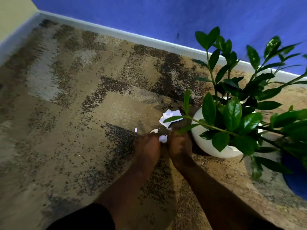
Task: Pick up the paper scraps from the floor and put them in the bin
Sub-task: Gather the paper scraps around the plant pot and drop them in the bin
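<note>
Floor: mottled tan-and-brown carpet point(83, 100) under a blue wall point(166, 15).
Pot: round, glossy white point(204, 141), holding a leafy plant point(232, 112).
Scraps: torn white paper point(169, 119) just beside the pot.
Hands: left hand point(147, 146) and right hand point(178, 145) side by side, pinching a crumpled scrap point(163, 138).

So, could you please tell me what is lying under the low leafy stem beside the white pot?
A white paper scrap lies on the carpet under the stem; a leaf covers part of it.

Left hand point(147, 146), right hand point(179, 146) side by side, lowered
</note>
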Motion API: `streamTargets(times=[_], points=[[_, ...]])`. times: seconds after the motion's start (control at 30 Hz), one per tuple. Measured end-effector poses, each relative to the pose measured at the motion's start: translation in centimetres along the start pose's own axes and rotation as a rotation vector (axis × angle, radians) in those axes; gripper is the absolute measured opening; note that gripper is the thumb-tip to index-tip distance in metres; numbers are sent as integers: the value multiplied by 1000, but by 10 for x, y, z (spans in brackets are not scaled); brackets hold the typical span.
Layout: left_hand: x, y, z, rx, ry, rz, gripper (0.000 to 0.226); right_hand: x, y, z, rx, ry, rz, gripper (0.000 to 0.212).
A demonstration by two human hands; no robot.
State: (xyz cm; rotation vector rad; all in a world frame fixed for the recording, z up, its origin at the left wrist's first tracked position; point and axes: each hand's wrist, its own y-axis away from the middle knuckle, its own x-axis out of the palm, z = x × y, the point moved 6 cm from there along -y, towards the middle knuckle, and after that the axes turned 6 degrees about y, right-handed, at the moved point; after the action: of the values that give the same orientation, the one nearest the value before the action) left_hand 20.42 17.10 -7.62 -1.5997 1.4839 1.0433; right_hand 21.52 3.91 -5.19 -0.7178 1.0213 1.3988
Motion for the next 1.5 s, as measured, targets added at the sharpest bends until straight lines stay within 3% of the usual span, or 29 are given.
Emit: streamTargets(times=[0.07, 0.17, 0.27, 0.4, 0.53, 0.63, 0.73, 0.87, 0.97, 1.07, 1.17, 1.33, 1.37, 1.43, 1.5], points=[[-15, 15, -20, -24, 38, 109, 13, -2, 10, 0, -12, -7, 44, 23], [-28, 37, -37, -86, 13, 195, 19, -26, 36, -9, 8, -35, -12, 23], [-23, 55, -50, -12, -39, 217, 23, -57, 69, -30, -57, -220, -88, 28], [-14, 79, -91, 29, 204, 260, 26, -96, 92, -81, -14, -116, -160, 15], [-7, 107, -157, 166, 165, 257, 27, -147, 114, -130, 88, 16, -230, 8], [-18, 124, -221, 235, 146, 278, 21, -189, 125, -160, 120, 51, -308, 12], [-36, 132, -289, 358, 334, 204, 29, -245, 134, -188, 141, 64, -439, 14], [-59, 131, -377, 495, 356, 74, 33, -321, 144, -215, 163, 73, -638, 21], [-55, 123, -435, 538, 413, 156, 29, -351, 137, -240, 239, 58, -708, 25], [-35, 110, -472, 525, 377, 245, 31, -360, 129, -264, 320, 70, -660, 38], [-19, 103, -491, 563, 392, 287, 40, -362, 133, -270, 347, 57, -685, 52], [8, 112, -476, 663, 472, 352, 81, -350, 151, -265, 342, -24, -724, 60], [10, 116, -469, 695, 481, 309, 81, -346, 153, -261, 336, -33, -736, 61], [4, 124, -447, 711, 460, 193, 54, -333, 158, -247, 325, -70, -757, 61], [-6, 133, -413, 690, 426, 80, 56, -315, 163, -230, 305, -112, -759, 62]])
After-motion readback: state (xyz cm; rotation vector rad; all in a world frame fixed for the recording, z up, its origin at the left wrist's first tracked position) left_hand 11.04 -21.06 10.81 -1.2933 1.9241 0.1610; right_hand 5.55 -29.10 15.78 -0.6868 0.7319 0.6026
